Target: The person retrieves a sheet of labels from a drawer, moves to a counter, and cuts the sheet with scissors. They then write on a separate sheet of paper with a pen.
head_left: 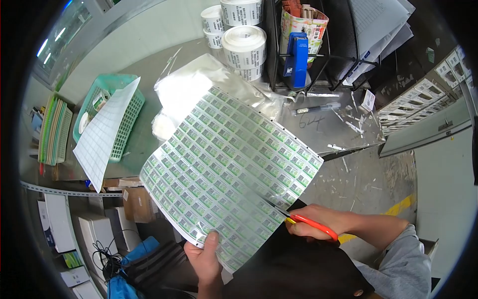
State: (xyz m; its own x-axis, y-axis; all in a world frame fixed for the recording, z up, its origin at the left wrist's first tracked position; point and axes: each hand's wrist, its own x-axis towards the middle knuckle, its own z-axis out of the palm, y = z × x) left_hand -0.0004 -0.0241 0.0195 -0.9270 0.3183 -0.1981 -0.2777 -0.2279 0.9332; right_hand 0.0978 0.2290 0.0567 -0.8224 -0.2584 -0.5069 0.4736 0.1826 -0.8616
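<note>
A large sheet of small green-and-white labels with printed codes is held up over my lap, tilted. My left hand pinches its lower left edge, thumb on top. In my right hand is a pair of scissors with red and yellow handles, my fingers wrapped round them. The blades reach into the sheet from its right edge, between rows of labels. Whether the blades are fully closed I cannot make out.
Behind the sheet, clear plastic bags lie on the metal table. Label rolls, a black mesh organizer, a blue stapler and a pen are farther back. A green basket stands left, a paper sheet leaning across it.
</note>
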